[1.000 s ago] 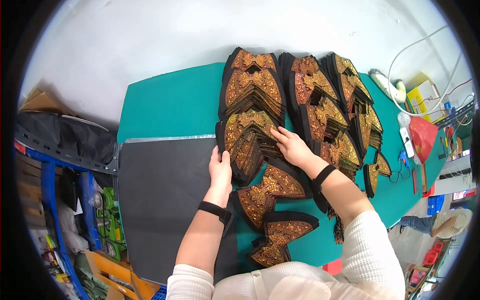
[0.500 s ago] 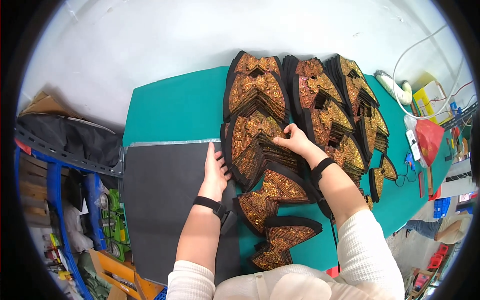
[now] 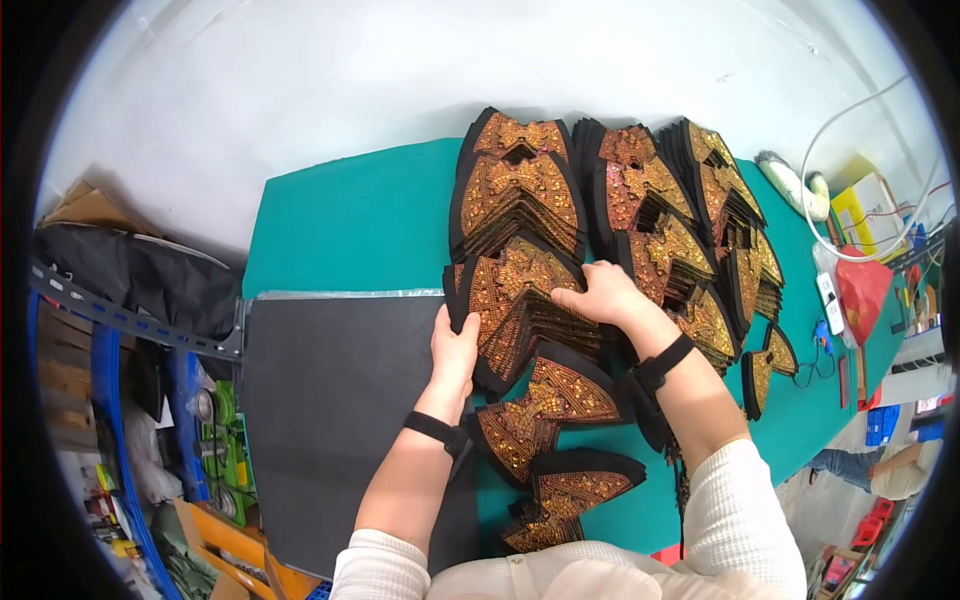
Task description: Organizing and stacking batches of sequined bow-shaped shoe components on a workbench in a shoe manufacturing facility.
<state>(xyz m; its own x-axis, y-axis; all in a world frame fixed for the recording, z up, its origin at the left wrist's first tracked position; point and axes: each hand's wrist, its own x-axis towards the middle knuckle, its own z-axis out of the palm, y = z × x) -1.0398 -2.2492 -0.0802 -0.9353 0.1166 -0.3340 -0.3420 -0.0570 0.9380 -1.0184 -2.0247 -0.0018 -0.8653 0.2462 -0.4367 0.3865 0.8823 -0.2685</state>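
Observation:
In the middle of the table lies a fanned stack of black pieces with gold, mosaic-like decoration (image 3: 525, 275), curved like shoe uppers. My left hand (image 3: 455, 350) is closed on its left edge, thumb on the near side and fingers partly hidden at the rim. Across the stack, my right hand (image 3: 608, 297) holds the right edge, its thumb lying over the top and its fingertips at the far side. Closer to me are a smaller decorated pile (image 3: 540, 405) and another one (image 3: 580, 495), both overlapping loosely.
More fanned stacks (image 3: 655, 255) of the same pieces stand to the right on the green tabletop (image 3: 350, 220). A dark grey sheet (image 3: 340, 400) covers the left part. At the right are a power strip (image 3: 830, 302), a red bag (image 3: 865, 290) and a blue glue gun (image 3: 823, 335).
My left hand has come in from beside the stack and closed on its left edge. The right hand has shifted slightly, its fingers now flatter over the right edge.

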